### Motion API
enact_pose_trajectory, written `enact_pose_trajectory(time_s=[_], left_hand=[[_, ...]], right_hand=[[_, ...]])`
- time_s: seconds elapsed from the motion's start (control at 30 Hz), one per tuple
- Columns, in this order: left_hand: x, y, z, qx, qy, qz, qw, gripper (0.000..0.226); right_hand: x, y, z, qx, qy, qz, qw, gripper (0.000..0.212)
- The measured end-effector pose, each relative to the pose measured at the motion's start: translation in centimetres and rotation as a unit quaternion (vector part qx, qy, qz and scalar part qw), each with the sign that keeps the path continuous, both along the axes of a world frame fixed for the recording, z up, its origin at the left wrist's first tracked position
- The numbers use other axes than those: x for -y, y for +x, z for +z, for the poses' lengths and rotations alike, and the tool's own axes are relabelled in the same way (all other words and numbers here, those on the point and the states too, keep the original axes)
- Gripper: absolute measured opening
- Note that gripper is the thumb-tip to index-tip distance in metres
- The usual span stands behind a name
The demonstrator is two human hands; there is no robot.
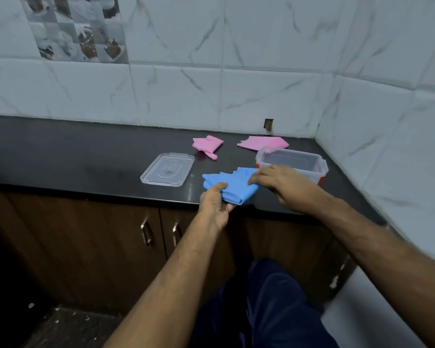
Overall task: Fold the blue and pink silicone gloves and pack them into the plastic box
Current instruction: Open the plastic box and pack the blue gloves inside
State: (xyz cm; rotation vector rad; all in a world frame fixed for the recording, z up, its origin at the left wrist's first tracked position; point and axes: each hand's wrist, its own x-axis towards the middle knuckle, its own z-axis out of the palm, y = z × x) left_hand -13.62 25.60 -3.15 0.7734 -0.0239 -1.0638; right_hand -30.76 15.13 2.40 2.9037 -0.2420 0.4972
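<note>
Nearest the person, at the front edge of the black countertop (pixel 86 156), the left hand (pixel 215 204) pinches the near folded end of the blue gloves (pixel 232 183), thumb on top and fingers curled beneath, while the right hand (pixel 279 182) lies over the far right part of the bundle with its fingers bent down onto the material, seemingly pinching it there. The bundle sits partly over the counter's lip, so a loosened pinch could let the slick silicone slide off toward the floor; and as such material tends to spring back, the fold may open the moment either hand lets go. Just behind the right hand stands the plastic box (pixel 293 163), open and clear-walled with red at its base and clips; it appears to hold nothing yet, and a hasty lift of the right hand could knock it along the counter. To the left lies its clear lid (pixel 167 171), flat and well apart from the box, out of harm's way. Farther back rest the two pink gloves, one bunched pink glove (pixel 207 144) near the middle and one flat pink glove (pixel 263 142) just behind the box, both unpacked; reaching for the flat one over the box risks tipping it. Beyond is the tiled wall (pixel 261 71). No brand, label or legible writing shows anywhere, though one decorative tile bears pictures.
</note>
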Motion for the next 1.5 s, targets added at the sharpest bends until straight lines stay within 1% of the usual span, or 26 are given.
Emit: enact_pose_trajectory(time_s=[0.07,0.1,0.13,0.17,0.2,0.23,0.27,0.3,0.33,0.37,0.43,0.47,0.5,0.6,0.7,0.77,0.83,0.87,0.93,1.03,1.1,1.17,1.27,1.37,1.43,1.5], left_hand=[[0.7,-0.7,0.4,0.017,-0.028,0.012,0.999,0.038],[1.0,-1.0,0.5,0.043,-0.039,0.022,0.998,0.037],[1.4,-1.4,0.6,0.078,-0.046,0.034,0.995,0.037],[1.9,-1.9,0.5,0.118,-0.051,0.049,0.991,0.037],[2.2,-2.2,0.5,0.153,-0.057,0.060,0.985,0.035],[2.5,-2.8,0.5,0.183,-0.068,0.066,0.979,0.033],[2.6,-3.3,0.5,0.208,-0.080,0.070,0.972,0.031],[2.7,-3.8,0.5,0.231,-0.089,0.070,0.966,0.030],[2.9,-4.4,0.4,0.244,-0.101,0.064,0.962,0.031],[3.0,-5.0,0.2,0.241,-0.123,0.050,0.961,0.032],[2.9,-5.6,0.2,0.188,-0.180,0.018,0.965,0.036],[3.0,-5.7,0.4,0.151,-0.203,0.001,0.967,0.040],[3.1,-5.6,0.5,0.115,-0.217,-0.015,0.969,0.045],[2.8,-5.3,0.7,0.045,-0.237,-0.057,0.969,0.057],[2.3,-5.4,0.6,-0.005,-0.266,-0.073,0.961,0.054],[2.2,-5.7,0.0,-0.054,-0.263,-0.078,0.960,0.068],[2.6,-6.1,-0.9,-0.113,-0.249,-0.086,0.958,0.081],[3.0,-6.3,-1.4,-0.127,-0.235,-0.090,0.959,0.083],[3.5,-6.6,-2.0,-0.125,-0.209,-0.108,0.964,0.083],[3.8,-6.2,-1.3,-0.079,-0.188,-0.165,0.965,0.089],[3.9,-5.3,0.0,-0.034,-0.194,-0.218,0.956,0.094],[4.2,-4.4,1.3,0.021,-0.180,-0.245,0.952,0.083],[5.6,-3.7,2.7,0.144,-0.075,-0.240,0.957,0.058],[7.5,-2.9,4.2,0.214,-0.031,-0.228,0.949,0.044],[9.2,-2.1,5.7,0.284,-0.009,-0.213,0.935,0.038],[11.1,-1.5,7.8,0.367,0.004,-0.205,0.907,0.035]], right_hand=[[-0.4,-1.4,-1.6,0.099,0.026,-0.045,0.994,0.053],[-0.8,-1.8,-2.7,0.165,0.068,-0.071,0.981,0.054],[-1.3,-1.9,-3.9,0.247,0.132,-0.107,0.954,0.054],[-1.9,-1.6,-4.9,0.333,0.228,-0.151,0.902,0.050],[-2.7,-1.1,-5.7,0.404,0.351,-0.187,0.824,0.045],[-3.3,-0.3,-5.9,0.439,0.487,-0.199,0.728,0.045],[-4.0,0.7,-6.0,0.446,0.610,-0.176,0.631,0.049],[-4.3,1.5,-5.9,0.447,0.695,-0.132,0.547,0.054],[-4.4,2.0,-5.6,0.460,0.729,-0.094,0.498,0.055],[-4.2,2.3,-5.1,0.484,0.734,-0.072,0.471,0.053],[-3.5,2.2,-3.6,0.530,0.720,-0.081,0.440,0.043],[-3.0,1.9,-2.9,0.540,0.712,-0.093,0.440,0.037],[-2.4,1.6,-2.2,0.538,0.700,-0.106,0.457,0.031],[-0.7,0.1,0.1,0.503,0.641,-0.159,0.557,0.018],[0.6,-1.0,2.9,0.472,0.595,-0.189,0.623,0.020],[1.1,-1.6,4.9,0.430,0.581,-0.191,0.665,0.016],[1.5,-2.2,6.6,0.372,0.583,-0.191,0.697,0.014],[1.6,-2.4,7.4,0.342,0.586,-0.194,0.709,0.013],[1.7,-2.8,8.5,0.298,0.585,-0.201,0.727,0.009],[2.2,-3.3,9.1,0.260,0.553,-0.223,0.760,0.007],[2.6,-3.8,8.7,0.242,0.507,-0.246,0.790,0.009],[3.2,-4.3,8.1,0.235,0.469,-0.265,0.809,0.008],[4.1,-4.7,6.9,0.227,0.490,-0.260,0.800,0.012],[5.7,-4.9,5.9,0.244,0.499,-0.257,0.791,0.017],[7.1,-5.0,5.5,0.268,0.514,-0.254,0.774,0.024],[8.5,-4.8,5.5,0.303,0.510,-0.257,0.762,0.032]])
